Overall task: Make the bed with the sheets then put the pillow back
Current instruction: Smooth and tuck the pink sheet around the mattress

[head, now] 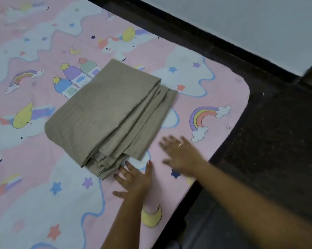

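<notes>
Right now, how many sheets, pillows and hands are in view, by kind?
Folded beige sheet: 1
Pink unicorn-print sheet, spread on the bed: 1
Hands: 2, left hand and right hand, both open
Pillows: 0
Total: 4

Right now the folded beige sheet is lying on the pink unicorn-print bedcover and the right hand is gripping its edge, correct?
Not quite. In the head view the folded beige sheet does lie on the pink unicorn-print bedcover, but the right hand grips nothing: it is open and blurred beside the sheet.
</notes>
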